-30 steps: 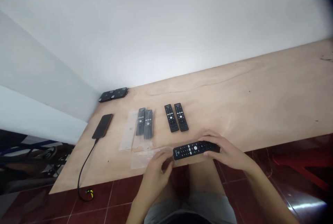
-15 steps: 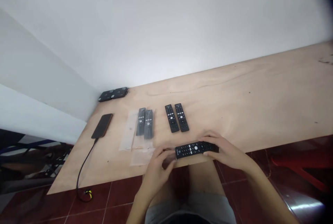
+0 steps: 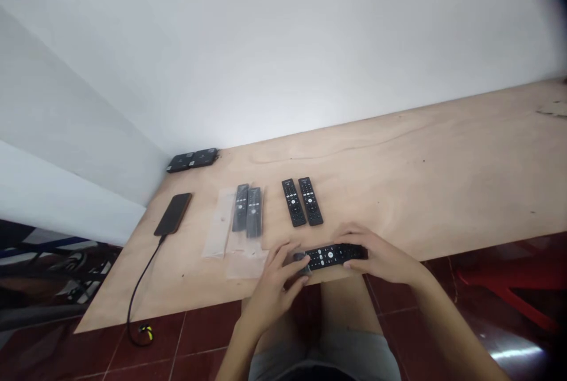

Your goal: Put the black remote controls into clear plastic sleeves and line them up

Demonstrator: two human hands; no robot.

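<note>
A black remote control (image 3: 330, 256) lies crosswise at the near edge of the plywood table (image 3: 443, 174). My right hand (image 3: 381, 254) grips its right end, fingers curled over it. My left hand (image 3: 277, 283) is closed around its left end, fingers on top. A clear plastic sleeve (image 3: 245, 263) lies flat just left of my left hand. Two bare black remotes (image 3: 302, 201) sit side by side behind the held one. Two more remotes in clear sleeves (image 3: 247, 211) lie further left.
A dark phone (image 3: 173, 214) with a black cable (image 3: 139, 286) lies near the table's left edge. Two small black boxes (image 3: 193, 160) sit by the white wall. Red floor tiles and my grey shorts (image 3: 323, 357) show below the table edge.
My left hand has moved right and up from beside the plastic sleeve and closed on the remote's left end. The remote has shifted slightly right.
</note>
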